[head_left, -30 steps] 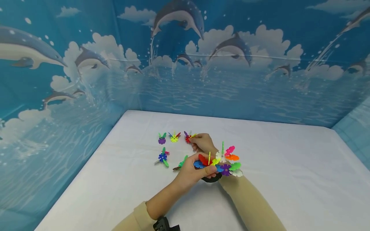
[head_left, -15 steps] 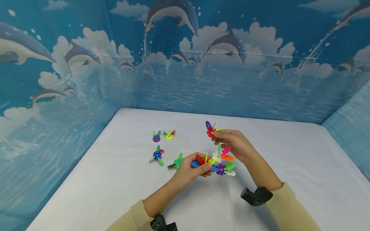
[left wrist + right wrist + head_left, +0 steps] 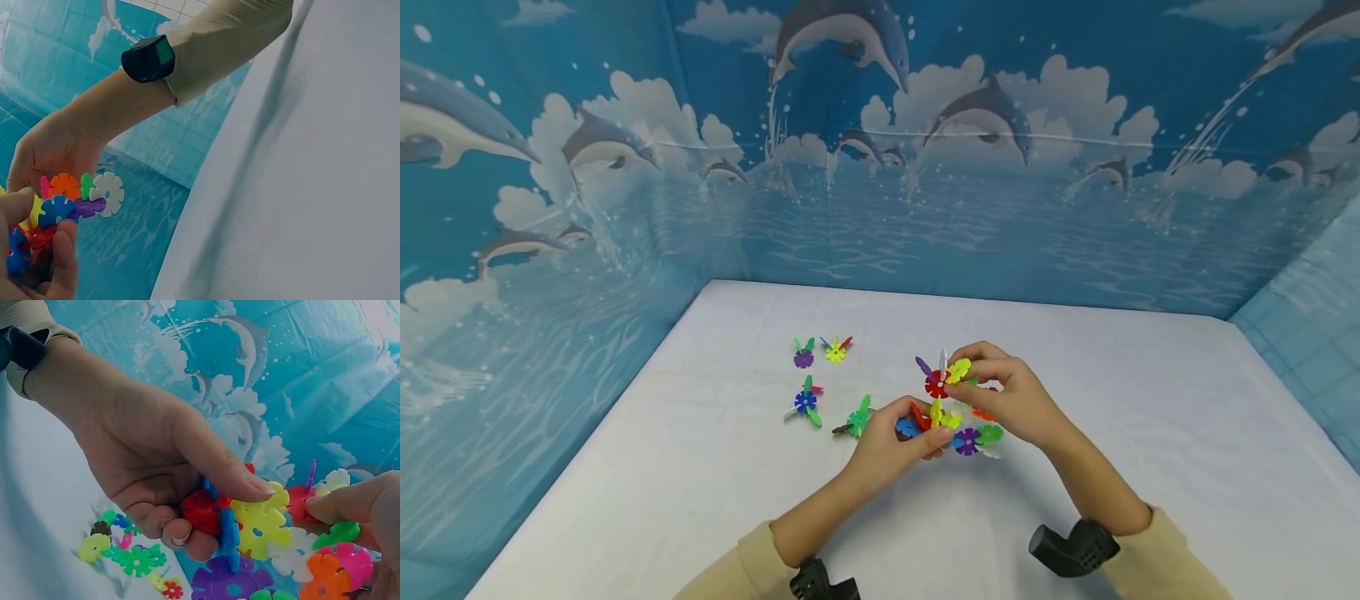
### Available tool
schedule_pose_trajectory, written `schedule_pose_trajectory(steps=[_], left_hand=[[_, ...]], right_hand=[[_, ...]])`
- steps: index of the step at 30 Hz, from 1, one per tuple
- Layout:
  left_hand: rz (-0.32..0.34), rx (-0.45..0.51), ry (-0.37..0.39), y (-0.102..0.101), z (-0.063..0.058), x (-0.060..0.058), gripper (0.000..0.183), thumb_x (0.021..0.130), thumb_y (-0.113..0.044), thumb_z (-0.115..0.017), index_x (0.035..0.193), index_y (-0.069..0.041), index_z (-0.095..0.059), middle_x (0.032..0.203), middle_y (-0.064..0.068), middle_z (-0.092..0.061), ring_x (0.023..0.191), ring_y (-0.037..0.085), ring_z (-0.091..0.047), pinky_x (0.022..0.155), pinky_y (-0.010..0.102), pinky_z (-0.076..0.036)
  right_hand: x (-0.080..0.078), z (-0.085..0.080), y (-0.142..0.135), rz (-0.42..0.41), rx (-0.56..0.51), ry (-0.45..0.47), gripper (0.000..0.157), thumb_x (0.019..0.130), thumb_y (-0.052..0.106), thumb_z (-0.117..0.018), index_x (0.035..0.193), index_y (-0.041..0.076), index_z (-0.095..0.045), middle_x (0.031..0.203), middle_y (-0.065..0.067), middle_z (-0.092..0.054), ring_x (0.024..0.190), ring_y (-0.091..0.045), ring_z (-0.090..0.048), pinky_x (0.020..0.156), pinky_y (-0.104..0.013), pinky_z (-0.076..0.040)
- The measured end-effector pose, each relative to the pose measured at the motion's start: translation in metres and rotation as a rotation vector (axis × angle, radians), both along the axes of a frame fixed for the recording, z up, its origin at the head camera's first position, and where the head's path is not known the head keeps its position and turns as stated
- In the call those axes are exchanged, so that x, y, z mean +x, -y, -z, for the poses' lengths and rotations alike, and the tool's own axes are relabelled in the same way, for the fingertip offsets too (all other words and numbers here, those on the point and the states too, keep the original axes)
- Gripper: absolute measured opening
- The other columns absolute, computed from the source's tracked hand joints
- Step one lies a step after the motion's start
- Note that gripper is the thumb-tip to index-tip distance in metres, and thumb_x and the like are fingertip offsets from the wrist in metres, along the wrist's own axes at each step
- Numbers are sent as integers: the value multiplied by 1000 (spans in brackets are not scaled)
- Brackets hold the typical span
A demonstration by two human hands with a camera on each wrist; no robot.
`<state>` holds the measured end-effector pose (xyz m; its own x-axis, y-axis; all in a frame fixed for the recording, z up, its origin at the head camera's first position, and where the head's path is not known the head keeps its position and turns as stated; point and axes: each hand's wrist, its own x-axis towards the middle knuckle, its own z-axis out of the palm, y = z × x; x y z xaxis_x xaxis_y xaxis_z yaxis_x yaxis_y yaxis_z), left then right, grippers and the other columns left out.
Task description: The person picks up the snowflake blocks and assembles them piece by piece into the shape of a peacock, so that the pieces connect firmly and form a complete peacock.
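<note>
My left hand (image 3: 886,450) grips a joined cluster of flower-shaped interlocking plastic discs (image 3: 967,442) over the table. In the right wrist view its thumb lies on a yellow disc (image 3: 257,528), with red, blue, purple, white, orange and pink discs around it. My right hand (image 3: 1017,402) pinches a smaller cluster with a red centre disc (image 3: 936,384) and purple, white and yellow discs on it. This smaller cluster is right above the yellow part of the larger one. In the left wrist view, the left fingers (image 3: 64,253) hold the cluster beside a blue disc (image 3: 56,210).
Several small disc clusters lie on the white table (image 3: 700,475), left of the hands: a purple one (image 3: 803,357), a yellow one (image 3: 835,353), a blue one (image 3: 806,402) and a green one (image 3: 857,421). A dolphin-print curtain (image 3: 850,225) hangs behind the table.
My right hand has lifted the red-centred cluster off the back of the table and brought it right, then down to the larger cluster. The left hand keeps its hold, nearly still.
</note>
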<state>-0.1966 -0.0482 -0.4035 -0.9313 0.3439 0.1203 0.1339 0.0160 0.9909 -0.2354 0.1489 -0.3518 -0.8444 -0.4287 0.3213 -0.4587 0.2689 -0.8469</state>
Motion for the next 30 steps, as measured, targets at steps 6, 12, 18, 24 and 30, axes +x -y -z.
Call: schedule_pose_trajectory(steps=[6, 12, 18, 24, 30], left_hand=[[6, 17, 13, 0, 0, 0, 25, 94, -17, -67, 104, 3, -58, 87, 12, -69, 77, 17, -68, 74, 27, -57], [4, 39, 15, 0, 0, 0, 25, 94, -17, -67, 103, 4, -57, 88, 14, -69, 78, 20, -70, 74, 28, -57], [21, 15, -23, 3, 0, -1, 23, 94, -15, -67, 102, 5, -57, 87, 14, -68, 77, 17, -68, 75, 27, -57], [82, -44, -84, 11, -7, -2, 28, 95, -23, -67, 102, 3, -57, 86, 14, -67, 76, 13, -66, 74, 27, -56], [74, -55, -61, 12, -6, -7, 28, 95, -24, -66, 101, 2, -57, 86, 12, -69, 77, 14, -65, 74, 27, -56]], right_hand=[[0, 2, 0, -27, 4, -39, 11, 89, 3, -67, 81, 5, -73, 111, -13, -60, 113, -32, -49, 75, -29, -56], [1, 2, 2, -35, 60, -76, 17, 89, 4, -68, 73, 10, -71, 107, -8, -59, 109, -29, -51, 75, -30, -55], [2, 1, 5, -50, 144, -205, 19, 87, 4, -71, 72, 14, -74, 100, 0, -55, 104, -21, -48, 77, -36, -52], [0, 0, 5, -134, 113, -246, 20, 86, -1, -70, 72, 13, -75, 97, 0, -51, 100, -21, -48, 76, -34, -52], [0, -10, 0, -86, 202, -172, 7, 90, 13, -70, 85, 11, -75, 111, -4, -58, 111, -26, -51, 85, -47, -52]])
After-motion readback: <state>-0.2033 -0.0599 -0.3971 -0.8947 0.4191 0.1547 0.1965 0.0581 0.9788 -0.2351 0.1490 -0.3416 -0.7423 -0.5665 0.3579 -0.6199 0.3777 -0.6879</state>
